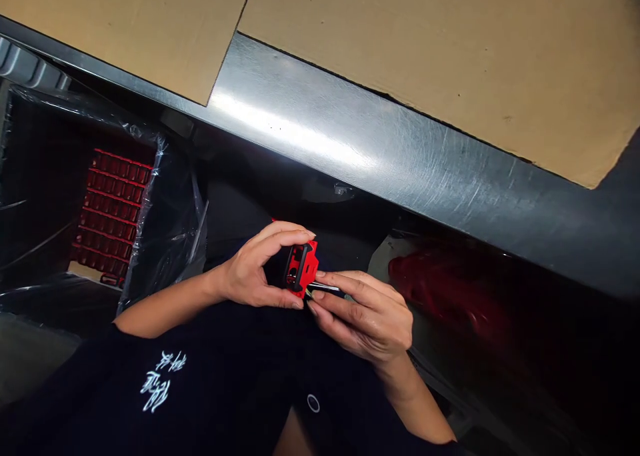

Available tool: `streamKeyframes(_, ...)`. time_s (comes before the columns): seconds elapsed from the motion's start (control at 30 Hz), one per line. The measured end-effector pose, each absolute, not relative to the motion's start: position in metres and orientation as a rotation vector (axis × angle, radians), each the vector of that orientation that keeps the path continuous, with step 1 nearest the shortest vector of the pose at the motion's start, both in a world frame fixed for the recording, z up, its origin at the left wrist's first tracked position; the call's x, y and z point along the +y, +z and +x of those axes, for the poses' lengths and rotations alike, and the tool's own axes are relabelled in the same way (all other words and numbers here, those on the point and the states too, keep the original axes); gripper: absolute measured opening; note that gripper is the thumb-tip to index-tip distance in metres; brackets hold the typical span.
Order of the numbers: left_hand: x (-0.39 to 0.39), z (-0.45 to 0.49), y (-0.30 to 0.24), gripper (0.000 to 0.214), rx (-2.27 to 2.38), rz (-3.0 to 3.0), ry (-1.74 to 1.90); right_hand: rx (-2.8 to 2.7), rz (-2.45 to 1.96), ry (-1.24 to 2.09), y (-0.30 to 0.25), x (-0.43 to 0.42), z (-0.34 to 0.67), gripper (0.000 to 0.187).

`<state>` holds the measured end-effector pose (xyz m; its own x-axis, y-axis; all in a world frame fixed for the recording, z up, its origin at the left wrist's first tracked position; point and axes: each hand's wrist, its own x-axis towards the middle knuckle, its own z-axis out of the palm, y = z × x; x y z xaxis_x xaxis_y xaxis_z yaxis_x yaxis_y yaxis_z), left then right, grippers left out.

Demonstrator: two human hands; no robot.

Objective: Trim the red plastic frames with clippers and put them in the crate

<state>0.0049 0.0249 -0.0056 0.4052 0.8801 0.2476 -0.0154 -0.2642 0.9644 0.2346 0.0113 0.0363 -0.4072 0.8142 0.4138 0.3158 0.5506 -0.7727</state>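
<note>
A small red and black plastic part (301, 267) is pinched between the thumb and fingers of my left hand (257, 269), low in the middle of the view, over my lap. My right hand (363, 313) is closed on a thin dark metal pin (324, 287) whose tip touches the lower right side of the red part. Both hands are below the edge of the steel table (350, 149).
Cardboard sheets (450, 49) cover most of the steel table top. At the left a bin lined with clear plastic (165, 203) holds rows of red parts (114, 209). Under the table at the right lies a dim red heap (440, 276). My dark shirt (200, 383) fills the bottom.
</note>
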Motion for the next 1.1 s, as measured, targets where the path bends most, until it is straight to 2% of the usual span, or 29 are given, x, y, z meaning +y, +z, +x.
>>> streamKeyframes(0.5,0.026,0.006,-0.009,0.094,0.789,1.581,1.099,-2.011,-0.903,0.718,0.042,0.014,0.232,0.015)
streamKeyframes(0.9,0.033,0.001,-0.002,0.092,0.804,1.702,1.056,-1.997,-0.884,0.905,0.047,0.016,0.232,0.015)
streamKeyframes(1.1,0.033,0.001,-0.004,0.092,0.827,1.663,1.059,-2.080,-0.877,0.831,0.052,0.020,0.230,0.014)
